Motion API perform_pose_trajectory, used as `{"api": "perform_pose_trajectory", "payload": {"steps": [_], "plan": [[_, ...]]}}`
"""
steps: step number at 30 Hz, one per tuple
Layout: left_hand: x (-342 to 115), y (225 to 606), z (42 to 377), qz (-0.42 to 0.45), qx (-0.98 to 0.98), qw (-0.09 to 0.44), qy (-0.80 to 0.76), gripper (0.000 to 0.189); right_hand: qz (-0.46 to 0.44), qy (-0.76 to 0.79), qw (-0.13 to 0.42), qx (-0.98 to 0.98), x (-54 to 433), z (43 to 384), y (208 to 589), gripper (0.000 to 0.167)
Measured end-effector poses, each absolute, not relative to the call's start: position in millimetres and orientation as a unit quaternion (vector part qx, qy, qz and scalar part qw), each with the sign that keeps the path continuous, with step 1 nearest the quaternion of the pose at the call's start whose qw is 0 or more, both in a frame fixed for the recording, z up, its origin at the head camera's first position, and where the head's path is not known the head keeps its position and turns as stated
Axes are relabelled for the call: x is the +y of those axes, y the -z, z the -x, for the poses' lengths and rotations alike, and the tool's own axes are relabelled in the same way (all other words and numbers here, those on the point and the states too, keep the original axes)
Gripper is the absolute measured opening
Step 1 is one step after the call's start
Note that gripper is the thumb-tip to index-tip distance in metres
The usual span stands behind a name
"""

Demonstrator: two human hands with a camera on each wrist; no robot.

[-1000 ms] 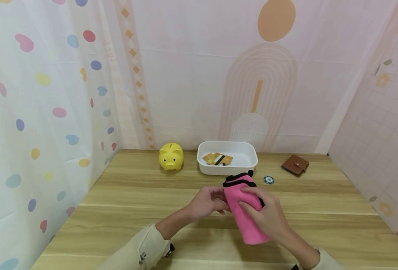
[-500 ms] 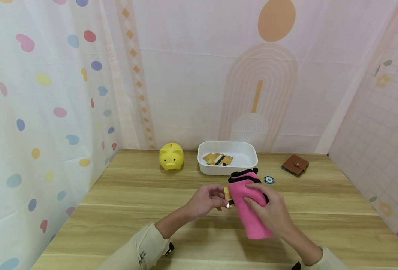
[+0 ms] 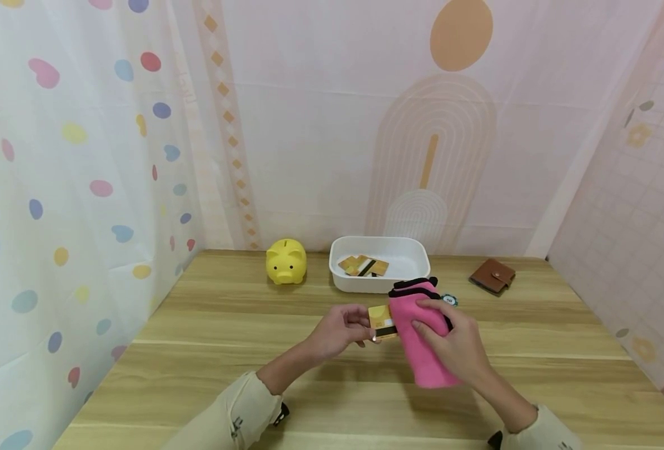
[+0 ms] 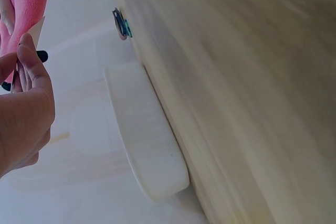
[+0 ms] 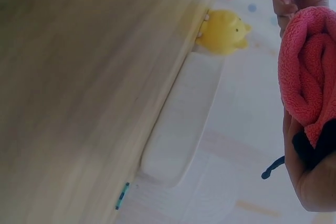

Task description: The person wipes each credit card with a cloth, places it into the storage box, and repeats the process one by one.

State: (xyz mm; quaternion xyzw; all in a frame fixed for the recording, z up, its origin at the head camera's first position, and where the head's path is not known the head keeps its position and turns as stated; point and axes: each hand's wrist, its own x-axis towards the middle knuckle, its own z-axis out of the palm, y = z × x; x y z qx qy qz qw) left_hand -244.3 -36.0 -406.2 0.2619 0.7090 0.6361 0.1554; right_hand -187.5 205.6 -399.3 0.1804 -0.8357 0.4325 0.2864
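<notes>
In the head view my left hand (image 3: 340, 332) pinches a gold card (image 3: 381, 320) with a dark stripe by its left edge. The card's right edge meets a rolled pink towel (image 3: 419, 337) with black trim. My right hand (image 3: 460, 344) grips this towel from the right, thumb and fingers across its front. Seen from the right wrist, the towel (image 5: 310, 72) is fluffy and rolled in layers, with a black cord end sticking out. The left wrist view shows the left thumb and fingers (image 4: 32, 61) pinching the card edge-on against the towel.
Toward the back of the wooden table (image 3: 225, 350) stands a white tray (image 3: 379, 285) with several gold cards (image 3: 360, 265) inside. A yellow piggy bank (image 3: 286, 261) is left of it. To the right lie a poker chip (image 3: 449, 300) and a brown wallet (image 3: 492, 276).
The card, hidden behind the towel at first, now shows between my left hand and the towel. My right hand and the towel have shifted right and slightly up, partly covering the poker chip.
</notes>
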Motion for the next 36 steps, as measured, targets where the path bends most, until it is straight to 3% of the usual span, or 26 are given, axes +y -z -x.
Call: {"api": "perform_pose_trajectory", "payload": {"steps": [31,36], "plan": [[-44,412,249,-0.251,0.701,0.150,-0.651,0.011,-0.136,-0.436,0.262,-0.850,224,194,401,0.035],[-44,410,248,-0.232,0.711,0.136,-0.650,0.018,-0.128,-0.441,0.255,-0.851,226,194,401,0.035]]}}
